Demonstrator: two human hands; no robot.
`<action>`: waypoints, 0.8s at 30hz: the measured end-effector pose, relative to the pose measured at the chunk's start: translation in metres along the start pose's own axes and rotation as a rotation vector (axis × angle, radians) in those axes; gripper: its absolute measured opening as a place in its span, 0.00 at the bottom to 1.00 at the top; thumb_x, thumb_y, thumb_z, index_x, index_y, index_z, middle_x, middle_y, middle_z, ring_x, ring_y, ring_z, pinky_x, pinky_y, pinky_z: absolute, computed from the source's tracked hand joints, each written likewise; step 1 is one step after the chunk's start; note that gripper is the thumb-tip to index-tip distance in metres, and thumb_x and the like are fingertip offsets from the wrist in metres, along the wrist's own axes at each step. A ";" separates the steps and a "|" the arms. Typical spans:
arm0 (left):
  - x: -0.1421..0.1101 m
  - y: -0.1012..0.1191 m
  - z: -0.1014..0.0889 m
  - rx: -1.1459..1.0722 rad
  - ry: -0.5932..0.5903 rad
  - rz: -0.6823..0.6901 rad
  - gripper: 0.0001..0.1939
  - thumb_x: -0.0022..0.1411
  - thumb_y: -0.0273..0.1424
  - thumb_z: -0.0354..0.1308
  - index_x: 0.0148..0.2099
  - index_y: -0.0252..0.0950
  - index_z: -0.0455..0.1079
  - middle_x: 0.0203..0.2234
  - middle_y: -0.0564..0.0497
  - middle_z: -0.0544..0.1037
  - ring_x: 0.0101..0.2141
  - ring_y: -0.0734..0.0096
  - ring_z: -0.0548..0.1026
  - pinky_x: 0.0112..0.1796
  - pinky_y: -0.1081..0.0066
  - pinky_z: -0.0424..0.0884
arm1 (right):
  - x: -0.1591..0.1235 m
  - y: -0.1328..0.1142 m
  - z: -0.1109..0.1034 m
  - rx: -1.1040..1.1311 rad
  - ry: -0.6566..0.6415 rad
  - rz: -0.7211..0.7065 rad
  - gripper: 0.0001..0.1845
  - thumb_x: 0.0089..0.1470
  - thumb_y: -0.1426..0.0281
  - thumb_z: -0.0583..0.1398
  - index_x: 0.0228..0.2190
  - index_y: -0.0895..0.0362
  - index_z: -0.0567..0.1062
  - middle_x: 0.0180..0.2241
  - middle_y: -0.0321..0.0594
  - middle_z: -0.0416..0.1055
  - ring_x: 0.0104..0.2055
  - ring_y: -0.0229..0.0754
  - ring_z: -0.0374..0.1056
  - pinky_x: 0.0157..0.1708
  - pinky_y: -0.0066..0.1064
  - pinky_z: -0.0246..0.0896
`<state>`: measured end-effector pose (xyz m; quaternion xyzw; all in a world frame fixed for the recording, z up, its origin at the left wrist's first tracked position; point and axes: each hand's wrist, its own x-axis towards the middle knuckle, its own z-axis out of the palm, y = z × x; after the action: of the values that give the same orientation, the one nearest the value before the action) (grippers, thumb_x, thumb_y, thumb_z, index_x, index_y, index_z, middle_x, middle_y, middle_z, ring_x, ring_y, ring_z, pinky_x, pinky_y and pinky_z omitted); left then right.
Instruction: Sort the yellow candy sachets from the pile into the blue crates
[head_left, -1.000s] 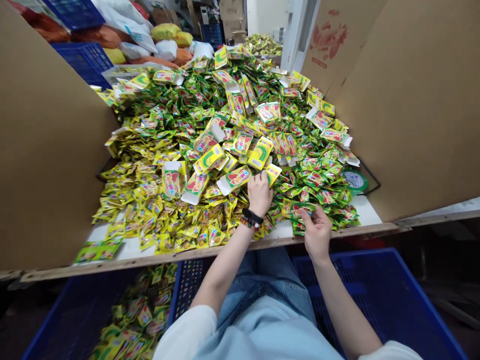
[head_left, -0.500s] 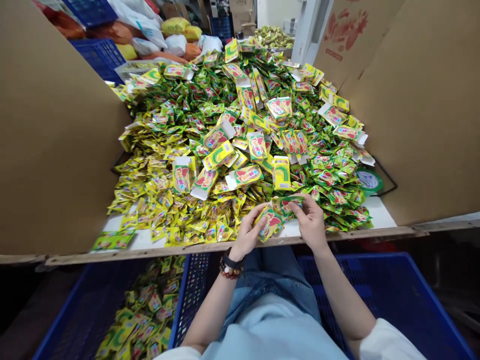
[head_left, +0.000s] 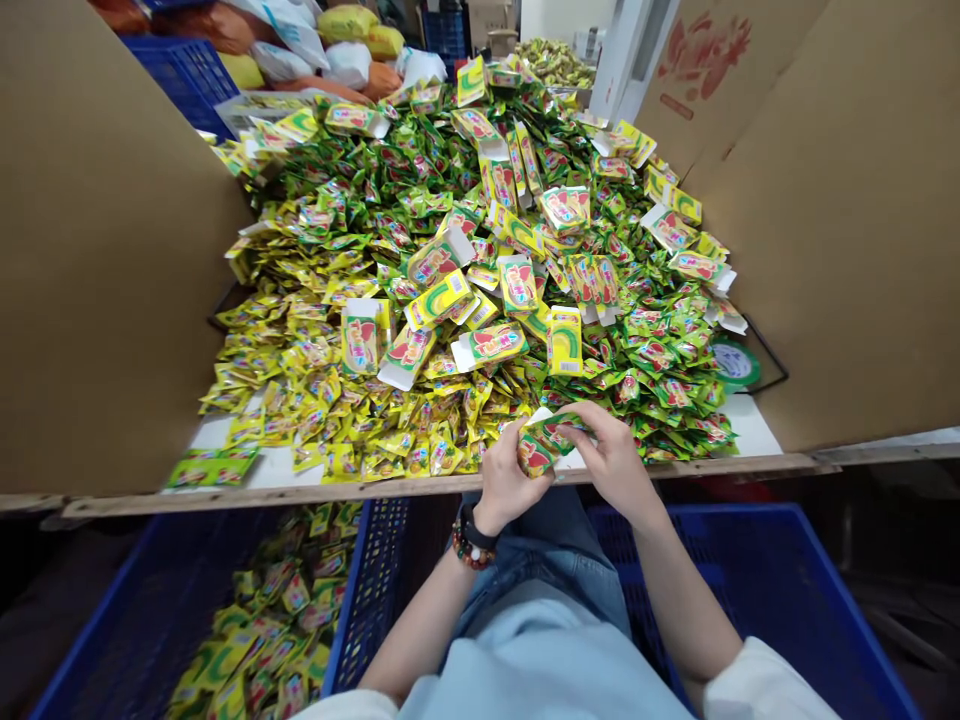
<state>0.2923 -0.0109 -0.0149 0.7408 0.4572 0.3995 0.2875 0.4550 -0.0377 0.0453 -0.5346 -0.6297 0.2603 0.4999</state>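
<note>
Cardboard panels wall in the worktable (head_left: 754, 425) on both sides: left panel (head_left: 105, 280), right panel (head_left: 847, 240). Behind, stuffed sacks (head_left: 349, 65) and a blue basket (head_left: 180, 80). Heap of small sachets covers most of the top: yellow sachets (head_left: 292, 340) left and front, green sachets (head_left: 390, 165) to the back and right. Printed cartons lie scattered over it, several with white flaps open; one upright-lying yellow carton (head_left: 565, 342) sits just beyond the hands. Green tape roll (head_left: 735, 365) at the right, by the panel, dark metal frame beside it. Flat green strip (head_left: 212, 468) near the front left corner.

Small carton (head_left: 535, 452) is at the table's front edge, between the hands. Left hand (head_left: 511, 482) grips it, fingers closed round it. Right hand (head_left: 613, 458) pinches a green packet (head_left: 566, 428) against the carton's upper end; how far inside, cannot tell. Below: left crate (head_left: 142, 590), part filled with packed cartons; right crate (head_left: 780, 590) beyond the lap.
</note>
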 end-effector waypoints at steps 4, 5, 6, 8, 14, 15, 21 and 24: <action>0.001 0.002 -0.003 -0.110 -0.036 -0.058 0.28 0.48 0.30 0.63 0.53 0.36 0.64 0.39 0.48 0.78 0.37 0.64 0.77 0.39 0.65 0.74 | -0.002 0.000 -0.004 0.035 0.012 -0.057 0.07 0.61 0.70 0.56 0.39 0.54 0.74 0.38 0.40 0.75 0.41 0.43 0.72 0.40 0.32 0.66; 0.000 0.003 -0.003 -0.100 -0.048 -0.046 0.28 0.47 0.30 0.63 0.53 0.36 0.64 0.39 0.49 0.78 0.37 0.64 0.77 0.40 0.65 0.74 | -0.003 0.000 -0.005 -0.014 -0.008 -0.074 0.08 0.62 0.71 0.55 0.39 0.54 0.74 0.38 0.40 0.75 0.42 0.43 0.71 0.41 0.32 0.66; -0.001 0.003 -0.004 -0.078 -0.058 -0.028 0.28 0.47 0.29 0.63 0.53 0.36 0.64 0.40 0.48 0.78 0.37 0.64 0.77 0.40 0.64 0.74 | -0.004 -0.001 -0.005 -0.079 -0.031 -0.088 0.08 0.62 0.71 0.55 0.39 0.54 0.74 0.38 0.41 0.75 0.42 0.44 0.71 0.41 0.33 0.66; -0.003 0.003 -0.004 -0.014 -0.067 0.009 0.29 0.46 0.27 0.62 0.53 0.36 0.65 0.41 0.48 0.78 0.38 0.62 0.78 0.41 0.63 0.74 | -0.006 -0.004 -0.004 -0.239 -0.058 -0.101 0.09 0.62 0.71 0.54 0.39 0.54 0.75 0.38 0.42 0.75 0.41 0.46 0.71 0.41 0.35 0.65; -0.010 -0.002 -0.001 0.145 -0.145 0.119 0.29 0.46 0.27 0.61 0.54 0.36 0.65 0.41 0.44 0.78 0.42 0.55 0.77 0.42 0.60 0.74 | -0.008 -0.006 0.007 -0.472 0.041 -0.096 0.11 0.62 0.72 0.53 0.39 0.55 0.75 0.36 0.45 0.75 0.39 0.49 0.69 0.39 0.39 0.64; -0.010 -0.002 -0.001 0.140 -0.146 0.117 0.30 0.46 0.27 0.61 0.54 0.36 0.65 0.42 0.44 0.78 0.42 0.55 0.77 0.42 0.60 0.74 | -0.008 -0.005 0.011 -0.441 0.077 -0.090 0.10 0.62 0.72 0.53 0.39 0.55 0.75 0.36 0.45 0.75 0.38 0.49 0.70 0.39 0.39 0.65; -0.009 -0.003 -0.005 0.078 -0.141 0.077 0.30 0.47 0.28 0.61 0.54 0.37 0.64 0.44 0.44 0.77 0.43 0.56 0.77 0.44 0.60 0.74 | -0.024 0.008 0.036 -0.399 0.301 -0.159 0.12 0.62 0.74 0.54 0.39 0.56 0.77 0.36 0.46 0.74 0.40 0.48 0.69 0.42 0.39 0.65; -0.012 -0.007 -0.003 0.068 -0.117 0.072 0.29 0.47 0.29 0.61 0.53 0.36 0.65 0.42 0.44 0.78 0.42 0.57 0.78 0.42 0.61 0.74 | -0.032 0.013 0.041 -0.496 0.304 -0.211 0.12 0.60 0.76 0.55 0.41 0.55 0.77 0.37 0.45 0.76 0.40 0.48 0.68 0.44 0.41 0.62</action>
<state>0.2834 -0.0188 -0.0234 0.7881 0.4260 0.3499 0.2739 0.4206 -0.0551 0.0083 -0.6048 -0.6439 -0.0374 0.4671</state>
